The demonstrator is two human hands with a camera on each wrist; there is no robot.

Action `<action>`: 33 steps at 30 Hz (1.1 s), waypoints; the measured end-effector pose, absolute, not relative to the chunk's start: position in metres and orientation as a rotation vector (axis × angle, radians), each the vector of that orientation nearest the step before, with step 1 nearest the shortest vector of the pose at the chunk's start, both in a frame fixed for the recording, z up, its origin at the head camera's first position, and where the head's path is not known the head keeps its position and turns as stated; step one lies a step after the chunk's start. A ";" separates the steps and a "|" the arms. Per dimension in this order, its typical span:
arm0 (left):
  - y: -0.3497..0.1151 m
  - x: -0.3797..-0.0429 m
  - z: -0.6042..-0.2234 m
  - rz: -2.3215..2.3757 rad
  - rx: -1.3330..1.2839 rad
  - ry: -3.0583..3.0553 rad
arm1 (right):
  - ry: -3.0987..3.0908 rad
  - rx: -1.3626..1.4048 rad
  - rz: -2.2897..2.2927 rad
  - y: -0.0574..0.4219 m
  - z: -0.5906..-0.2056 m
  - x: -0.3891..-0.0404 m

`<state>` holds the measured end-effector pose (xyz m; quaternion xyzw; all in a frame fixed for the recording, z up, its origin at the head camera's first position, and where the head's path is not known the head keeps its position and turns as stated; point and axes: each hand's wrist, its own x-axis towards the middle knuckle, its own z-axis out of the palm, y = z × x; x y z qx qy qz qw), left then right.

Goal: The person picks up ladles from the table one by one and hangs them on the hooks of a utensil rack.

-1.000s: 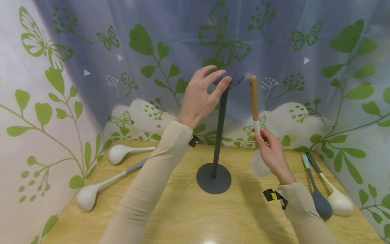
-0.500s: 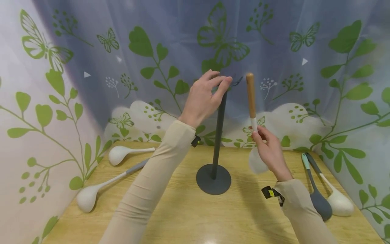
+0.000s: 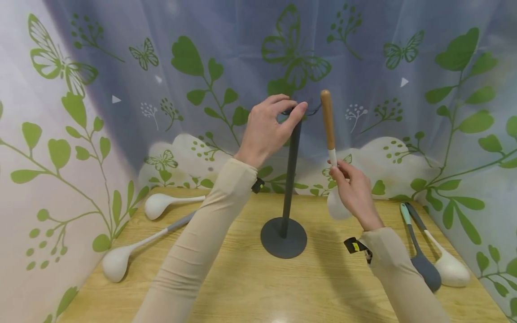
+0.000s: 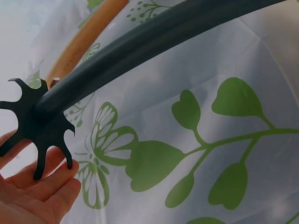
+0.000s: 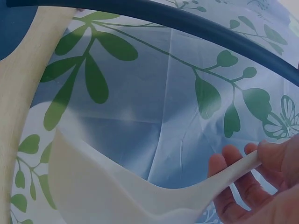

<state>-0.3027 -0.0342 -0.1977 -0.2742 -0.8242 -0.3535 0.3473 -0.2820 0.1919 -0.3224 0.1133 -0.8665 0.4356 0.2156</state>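
My right hand grips a ladle by the white neck below its wooden handle. The handle points up, its top close to the right-hand hooks of a dark stand. In the right wrist view the ladle's white bowl hangs below my fingers. At the top of the stand is my left hand, its thumb and fingers spread about the hook rack. From below, the left wrist view has fairly straight fingers lying against the curved hooks; the thumb cannot be made out there.
On the left of the wooden table lie a white ladle and a grey-handled white ladle. At the right lie a dark spoon and a white ladle. A patterned curtain stands behind.
The ladle in my right hand has moved up and left, its handle top now near the hooks. My left hand has stayed at the rack, shifting only slightly.
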 end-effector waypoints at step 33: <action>-0.038 -0.307 -0.199 -0.983 -0.755 -2.088 | -2.459 0.346 1.303 0.182 -0.318 -0.287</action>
